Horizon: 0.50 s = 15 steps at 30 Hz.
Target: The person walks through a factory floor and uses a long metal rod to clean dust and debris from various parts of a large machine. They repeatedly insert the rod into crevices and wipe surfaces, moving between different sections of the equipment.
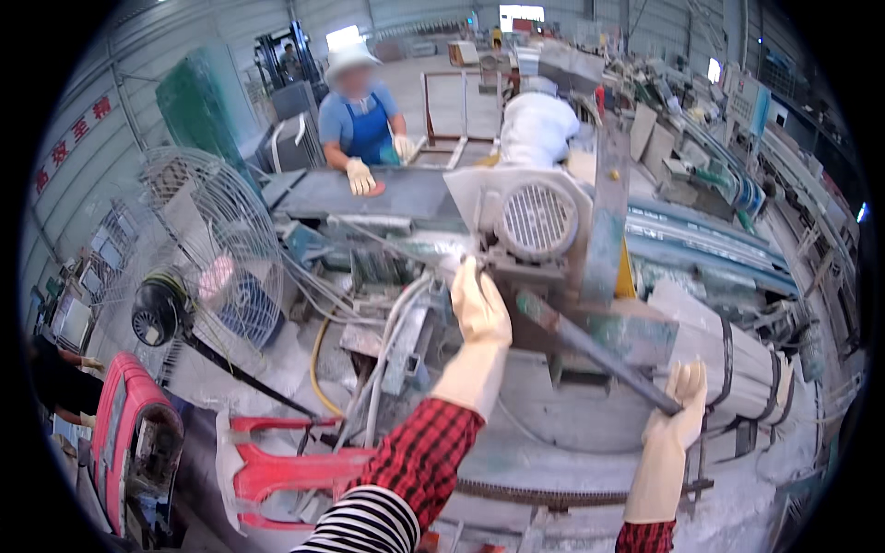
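At the near right, the right hand [678, 405], in a cream glove, is against the near end of a long dark bar [604, 355]; whether its grip is clamped on the bar or only pressing it, I cannot tell. The bar slopes away to the far left, to just below a machine's motor [539, 218]. At the near left, a red plastic frame [295, 472] lies beside the machine. Farther in, the gloved left hand [479, 309] reaches up to the fittings just left of and below the motor; its fingertips bunch there, but what they touch, and whether that grip is closed, cannot be made out.

The step in hand looks like working the machine by its bar while the left hand steadies or adjusts a part by the motor. The next move would call for firm, even pressure on the bar and left fingers well clear of moving parts.

The bar's far end runs into the bracketwork, its joint unclear, and any cutting part is hidden behind the motor's housing. Both forearms are cut off at the lower edge. Beyond, a co-worker [359, 120] stands at a dark table [318, 194], face blurred.
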Motion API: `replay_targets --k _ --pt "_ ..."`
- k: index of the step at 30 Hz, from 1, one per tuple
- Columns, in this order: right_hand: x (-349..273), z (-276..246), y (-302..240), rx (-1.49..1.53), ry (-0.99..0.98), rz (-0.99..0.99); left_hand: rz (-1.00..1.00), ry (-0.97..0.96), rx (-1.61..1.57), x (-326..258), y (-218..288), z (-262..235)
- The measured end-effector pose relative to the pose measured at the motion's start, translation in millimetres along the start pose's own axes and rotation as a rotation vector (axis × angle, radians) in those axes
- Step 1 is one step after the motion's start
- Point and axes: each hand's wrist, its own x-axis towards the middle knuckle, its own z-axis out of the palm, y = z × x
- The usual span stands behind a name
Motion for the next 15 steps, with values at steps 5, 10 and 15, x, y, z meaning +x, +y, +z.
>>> replay_targets --k 5,10,15 --pt "33 27 -11 -0.059 0.021 -0.131 0.148 0.015 0.056 5 24 -11" --pt "78 88 -19 -0.148 -0.146 -0.221 0.139 -0.093 0.032 13 27 -19" --pt "174 194 -36 -0.189 -0.567 -0.248 0.112 -0.128 0.042 16 33 -24"
